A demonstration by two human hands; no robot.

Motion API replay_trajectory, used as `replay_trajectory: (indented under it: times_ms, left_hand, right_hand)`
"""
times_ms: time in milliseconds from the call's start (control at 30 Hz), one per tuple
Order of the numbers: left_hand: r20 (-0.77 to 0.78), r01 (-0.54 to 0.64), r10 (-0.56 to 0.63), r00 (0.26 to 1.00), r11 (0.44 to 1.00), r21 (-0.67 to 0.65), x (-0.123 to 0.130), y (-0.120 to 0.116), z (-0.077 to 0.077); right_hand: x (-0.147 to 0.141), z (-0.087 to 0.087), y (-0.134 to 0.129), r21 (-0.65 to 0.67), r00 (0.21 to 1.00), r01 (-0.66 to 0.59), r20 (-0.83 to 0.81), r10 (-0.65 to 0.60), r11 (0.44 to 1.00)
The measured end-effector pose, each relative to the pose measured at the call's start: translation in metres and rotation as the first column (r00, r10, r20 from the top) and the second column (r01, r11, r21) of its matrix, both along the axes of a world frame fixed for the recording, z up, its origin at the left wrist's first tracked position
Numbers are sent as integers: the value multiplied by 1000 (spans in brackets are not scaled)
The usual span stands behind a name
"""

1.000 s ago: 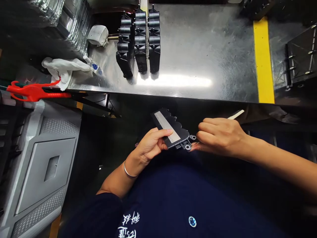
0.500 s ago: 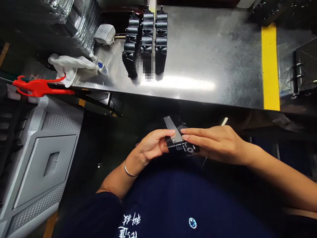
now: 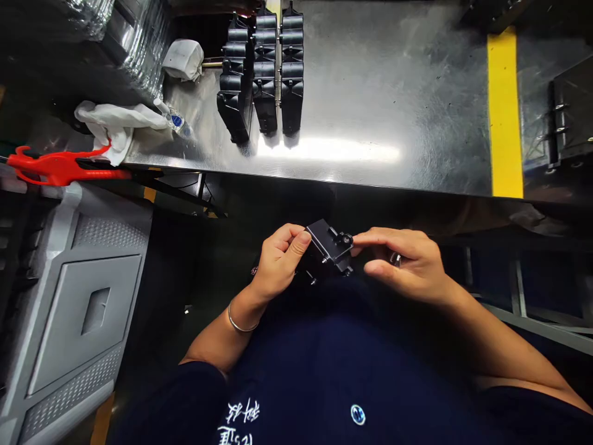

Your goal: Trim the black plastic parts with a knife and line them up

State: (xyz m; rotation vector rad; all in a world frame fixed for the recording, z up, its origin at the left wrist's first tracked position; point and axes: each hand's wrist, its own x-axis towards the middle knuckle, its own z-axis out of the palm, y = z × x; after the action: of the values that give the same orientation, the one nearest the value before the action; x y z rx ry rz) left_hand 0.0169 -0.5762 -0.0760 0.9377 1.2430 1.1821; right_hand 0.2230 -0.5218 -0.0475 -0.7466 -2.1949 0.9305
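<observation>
And here's my left hand (image 3: pixel 277 259), thumb and fingers pinching the edge of the black part (image 3: pixel 328 240), which hangs tilted in the air in front of my shirt (image 3: pixel 319 364)! Over to my right hand (image 3: pixel 410 262): index fingertip right at the part's round end, thumb spread well apart from it, other fingers curled; whether they close on anything, I can't tell.

So one pinch seems to carry it all: too firm a push from that index could twist the part loose, and it'd drop past the bench (image 3: pixel 361 93), not onto it. Metal pins (image 3: pixel 324 261) jut out below my left thumb, and a knock could bend one or snag my shirt. Farther out, three black parts (image 3: pixel 292 74) stand on edge, close together; swing this one up carelessly and the row could topple
</observation>
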Motion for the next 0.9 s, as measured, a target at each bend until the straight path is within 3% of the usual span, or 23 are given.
replay_trajectory:
  times_ms: [133, 333, 467, 533, 633, 733, 900]
  left_hand:
    - [-88, 155, -146, 985, 983, 103, -4, 1, 5]
    - [-101, 290, -280, 955, 951, 105, -5, 0, 9]
    - [-99, 321, -309, 946, 936, 144, -2, -1, 9]
    - [-88, 293, -282, 955, 942, 165, 0, -1, 9]
    - [-68, 152, -143, 987, 975, 164, 1, -1, 7]
    - [-72, 68, -57, 996, 984, 165, 0, 0, 4]
    - [-109, 65, -51, 993, 990, 123, -1, -2, 3]
  right_hand:
    - [0, 4, -2, -46, 994, 94, 58, -91, 994]
    - [-4, 1, -6, -48, 990, -118, 73, 121, 992]
    - [-4, -6, -3, -35, 988, -34, 147, 39, 999]
    - [-3, -8, -2, -59, 985, 72, 159, -62, 996]
    - [-1, -5, -4, -173, 979, 169, 143, -144, 970]
    - [-3, -3, -11, -218, 990, 85, 126, -59, 972]
    - [-9, -7, -16, -106, 999, 32, 42, -27, 994]
